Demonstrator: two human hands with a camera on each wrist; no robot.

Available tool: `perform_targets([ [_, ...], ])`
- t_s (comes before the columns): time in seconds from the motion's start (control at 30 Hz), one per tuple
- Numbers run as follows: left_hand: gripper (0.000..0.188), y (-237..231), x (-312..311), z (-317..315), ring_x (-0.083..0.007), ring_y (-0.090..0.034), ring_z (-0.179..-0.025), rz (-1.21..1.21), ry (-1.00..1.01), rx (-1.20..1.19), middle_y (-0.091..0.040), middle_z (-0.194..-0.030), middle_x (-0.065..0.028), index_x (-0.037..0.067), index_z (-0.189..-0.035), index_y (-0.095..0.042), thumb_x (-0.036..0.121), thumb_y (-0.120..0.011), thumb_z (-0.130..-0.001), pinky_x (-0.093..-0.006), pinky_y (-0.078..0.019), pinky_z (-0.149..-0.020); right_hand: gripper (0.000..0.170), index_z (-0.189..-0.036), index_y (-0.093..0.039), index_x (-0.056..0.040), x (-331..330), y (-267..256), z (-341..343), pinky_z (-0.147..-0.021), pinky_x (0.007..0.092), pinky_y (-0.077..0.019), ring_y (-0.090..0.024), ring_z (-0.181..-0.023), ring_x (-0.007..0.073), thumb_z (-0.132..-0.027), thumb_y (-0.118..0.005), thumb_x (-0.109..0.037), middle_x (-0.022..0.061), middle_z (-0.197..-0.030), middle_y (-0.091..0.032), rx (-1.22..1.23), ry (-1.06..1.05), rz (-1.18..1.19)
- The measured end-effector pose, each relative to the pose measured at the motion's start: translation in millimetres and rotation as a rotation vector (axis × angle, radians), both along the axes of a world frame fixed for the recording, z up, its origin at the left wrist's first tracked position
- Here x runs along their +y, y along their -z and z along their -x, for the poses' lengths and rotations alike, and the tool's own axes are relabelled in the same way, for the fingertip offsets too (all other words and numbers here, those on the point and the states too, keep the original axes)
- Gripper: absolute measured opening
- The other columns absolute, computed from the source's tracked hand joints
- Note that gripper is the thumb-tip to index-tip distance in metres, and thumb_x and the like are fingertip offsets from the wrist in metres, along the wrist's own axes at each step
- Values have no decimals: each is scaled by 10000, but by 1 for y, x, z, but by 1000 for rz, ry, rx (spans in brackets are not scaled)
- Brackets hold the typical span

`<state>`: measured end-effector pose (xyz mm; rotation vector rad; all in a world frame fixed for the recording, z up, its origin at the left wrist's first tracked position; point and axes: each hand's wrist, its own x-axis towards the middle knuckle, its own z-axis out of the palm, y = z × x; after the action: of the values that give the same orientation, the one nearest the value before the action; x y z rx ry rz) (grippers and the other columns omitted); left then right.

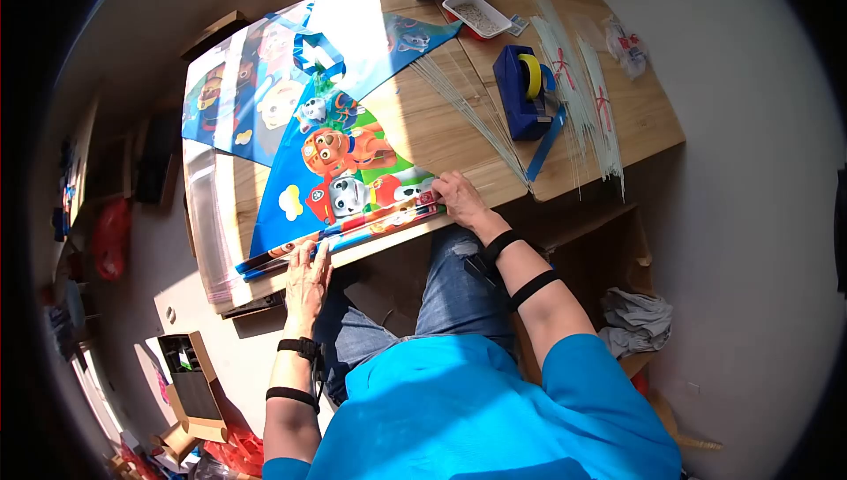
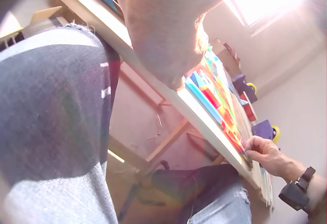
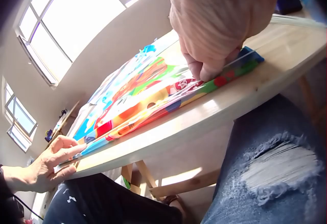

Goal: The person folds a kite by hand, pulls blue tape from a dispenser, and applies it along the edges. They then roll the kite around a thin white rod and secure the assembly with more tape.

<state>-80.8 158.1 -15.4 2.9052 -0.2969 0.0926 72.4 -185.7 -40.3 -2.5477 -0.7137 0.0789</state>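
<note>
A triangular kite sheet, blue and green with cartoon dogs, lies on the wooden table. Its near edge is folded into a narrow strip along the table's front. My left hand rests its fingertips on the left part of that strip, fingers fairly straight. At the strip's right end, my right hand pinches the folded edge between thumb and curled fingers. In the right wrist view, a thin pale line runs along the fold and past this hand. The right fingertips are partly hidden there by the hand itself.
More printed sheets lie at the back left. Two blue tape dispensers and a white tray of small pieces stand toward the back right. Thin white rods lie loose, with bundles of rods farther right.
</note>
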Motion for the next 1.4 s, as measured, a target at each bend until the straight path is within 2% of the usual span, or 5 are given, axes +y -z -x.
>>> perform_targets([
  [0.5,568,-6,2,-1,-364,-462,-1192,146,11,38,-509,-1246,-138,119,-1380,-492,134,-683,-846,-467,-434,-1010,141,-846,-626,-43,-8,-8,-9,-816,416,-487,-602,-905,346,-732,-697,-3,141,-868,-631,182,-41,-206],
  [0.77,540,-4,-1,-1,-371,-465,-1168,105,29,2,-507,-1218,-155,99,-1360,-509,118,-671,-845,-467,-422,-1013,121,-1000,-618,-1,-121,-71,-54,-713,363,-534,-660,-816,272,-921,-605,-92,126,-890,-660,-377,958,-476],
  [0.93,525,-9,-2,-2,-368,-464,-1167,108,36,6,-504,-1219,-155,98,-1347,-523,114,-669,-843,-465,-435,-989,259,-847,-674,-18,-185,-72,-122,-671,382,-508,-629,-707,258,-867,-689,-276,96,-768,-670,-81,898,-310],
  [1.0,527,-10,-3,-2,-362,-466,-1170,107,27,10,-504,-1219,-150,110,-1341,-532,117,-681,-835,-461,-442,-983,313,-862,-699,-61,-187,-89,-132,-603,304,-450,-557,-672,150,-868,-699,-373,26,-766,-648,507,904,-289],
  [1.4,533,-9,0,-4,-361,-468,-1162,101,27,52,-503,-1190,-139,120,-1330,-546,123,-705,-821,-462,-435,-989,229,-931,-729,-43,-190,-81,-117,-717,362,-485,-617,-850,171,-891,-674,-261,43,-933,-691,482,817,-521],
])
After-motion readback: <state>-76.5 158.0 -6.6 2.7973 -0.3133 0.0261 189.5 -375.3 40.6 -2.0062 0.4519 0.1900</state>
